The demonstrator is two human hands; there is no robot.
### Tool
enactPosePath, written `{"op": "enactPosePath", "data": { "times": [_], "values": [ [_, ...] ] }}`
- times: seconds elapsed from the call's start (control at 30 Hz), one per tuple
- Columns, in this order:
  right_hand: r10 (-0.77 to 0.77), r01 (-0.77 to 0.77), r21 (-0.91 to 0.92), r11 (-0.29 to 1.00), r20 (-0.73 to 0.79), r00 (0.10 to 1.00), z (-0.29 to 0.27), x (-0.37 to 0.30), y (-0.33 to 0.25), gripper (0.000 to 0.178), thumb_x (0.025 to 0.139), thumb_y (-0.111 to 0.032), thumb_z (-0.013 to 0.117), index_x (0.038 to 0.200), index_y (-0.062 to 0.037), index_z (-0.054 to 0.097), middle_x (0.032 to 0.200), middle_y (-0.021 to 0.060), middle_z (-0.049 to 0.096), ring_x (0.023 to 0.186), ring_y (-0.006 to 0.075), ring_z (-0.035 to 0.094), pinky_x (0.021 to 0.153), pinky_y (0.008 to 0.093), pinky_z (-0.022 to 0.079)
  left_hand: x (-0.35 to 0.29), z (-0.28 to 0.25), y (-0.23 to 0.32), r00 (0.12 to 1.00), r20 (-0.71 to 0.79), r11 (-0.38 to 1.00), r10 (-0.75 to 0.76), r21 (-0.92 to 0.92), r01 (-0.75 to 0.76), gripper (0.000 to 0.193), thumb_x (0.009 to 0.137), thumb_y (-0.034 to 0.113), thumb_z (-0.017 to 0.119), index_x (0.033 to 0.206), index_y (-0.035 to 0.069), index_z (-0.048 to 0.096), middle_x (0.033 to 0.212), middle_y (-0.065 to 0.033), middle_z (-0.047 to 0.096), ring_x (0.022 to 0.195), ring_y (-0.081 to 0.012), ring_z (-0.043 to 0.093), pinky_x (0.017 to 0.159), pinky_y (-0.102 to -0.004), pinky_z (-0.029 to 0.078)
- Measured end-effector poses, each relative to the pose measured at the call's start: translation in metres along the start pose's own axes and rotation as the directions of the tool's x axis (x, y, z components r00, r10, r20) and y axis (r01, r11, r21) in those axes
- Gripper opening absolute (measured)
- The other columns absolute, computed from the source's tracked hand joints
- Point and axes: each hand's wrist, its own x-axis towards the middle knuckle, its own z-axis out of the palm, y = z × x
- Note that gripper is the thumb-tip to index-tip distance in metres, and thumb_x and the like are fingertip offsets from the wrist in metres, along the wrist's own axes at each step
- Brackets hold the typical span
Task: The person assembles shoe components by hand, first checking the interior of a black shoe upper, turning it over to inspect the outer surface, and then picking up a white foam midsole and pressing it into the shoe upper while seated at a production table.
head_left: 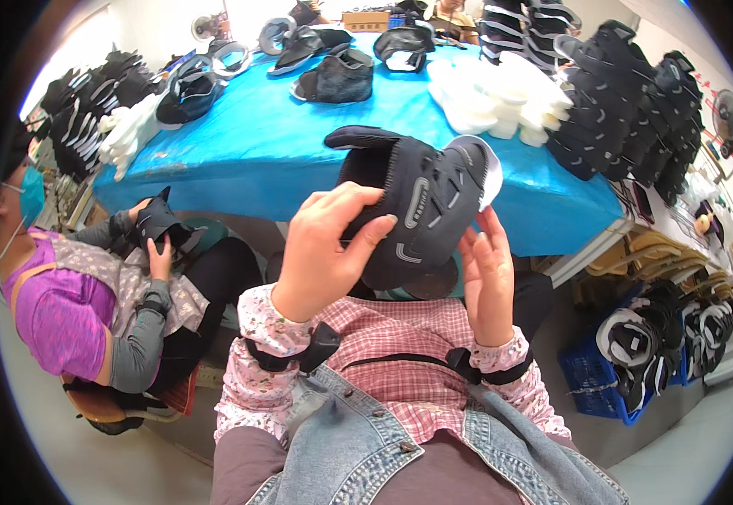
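Note:
A black shoe upper [434, 198] with grey trim and a whitish toe edge is up in front of my chest, just short of the blue-covered table. My left hand [330, 244] pinches its collar edge, thumb outside and fingers curled into the opening. My right hand [488, 273] is beside the toe end, fingers stretched out and lightly against or just behind its lower edge; the exact contact is partly hidden. Below the upper, a dark rounded thing [434, 282] shows above my lap.
A blue-covered table [257, 160] bears several black uppers [337, 77], white foot-shaped forms [501, 93] and tall stacks of uppers [606, 97]. To my left a seated co-worker [67, 286] handles another upper [164, 220]. Blue crates [589, 383] of shoe parts stand at right.

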Motion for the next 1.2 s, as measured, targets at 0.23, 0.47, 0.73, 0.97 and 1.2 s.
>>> {"op": "enactPosePath", "data": {
  "times": [0.23,0.47,0.73,0.97,1.2],
  "values": [
    [0.109,-0.304,0.664,0.683,0.319,0.942,0.0,-0.014,-0.026,0.059,0.094,-0.04,0.049,0.135,-0.0008,0.033,0.136,0.0144,0.041,0.125,0.0236,0.041,0.106,0.0361,0.033,0.016,0.012,0.03,0.984,0.057,0.964,0.17,-0.214,-0.155,0.024,0.077,0.011,0.068,0.097,0.001,0.061,0.088,-0.0109,0.061,0.079,-0.0297,0.057,0.079,-0.0324,0.042],
    [-0.327,0.3,-0.282,0.911,-0.053,0.943,0.015,-0.021,-0.038,0.034,0.085,-0.004,0.065,0.117,0.0015,0.055,0.111,0.0069,0.06,0.099,0.0139,0.057,0.088,0.0272,0.045,0.02,0.027,0.034,0.993,0.116,0.959,-0.007,-0.281,0.039,0.024,0.08,0.009,0.066,0.099,-0.004,0.059,0.085,-0.0121,0.062,0.079,-0.0225,0.059,0.072,-0.031,0.046],
    [-0.153,0.15,-0.131,0.98,-0.011,0.988,0.004,-0.016,-0.059,0.032,0.083,-0.001,0.066,0.114,0.0008,0.058,0.107,0.0063,0.063,0.094,0.0133,0.059,0.083,0.0259,0.048,0.028,0.023,0.034,0.965,0.243,0.901,0.099,-0.434,0.017,0.031,0.081,0.017,0.069,0.101,-0.004,0.058,0.083,-0.0104,0.063,0.073,-0.0183,0.06,0.066,-0.0287,0.047],
    [-0.414,0.364,-0.421,0.831,-0.029,0.91,0.018,-0.012,-0.033,0.023,0.087,-0.005,0.063,0.109,0.0003,0.061,0.105,0.0049,0.063,0.092,0.012,0.059,0.082,0.0248,0.047,0.02,0.051,0.043,0.981,-0.13,0.989,0.14,-0.034,-0.146,0.03,0.078,0.026,0.069,0.081,-0.001,0.056,0.068,-0.0157,0.055,0.061,-0.0351,0.056,0.052,-0.0367,0.045],
    [-0.293,0.308,-0.436,0.846,0.104,0.95,0.015,-0.012,-0.034,0.023,0.088,-0.01,0.064,0.108,-0.0005,0.061,0.103,0.0053,0.064,0.092,0.0128,0.059,0.081,0.0272,0.047,0.036,0.028,0.041,0.988,0.108,0.683,-0.107,-0.715,0.151,0.028,0.081,0.014,0.068,0.1,-0.003,0.057,0.087,-0.0102,0.059,0.082,-0.0177,0.058,0.07,-0.0277,0.046]
  ]
}}
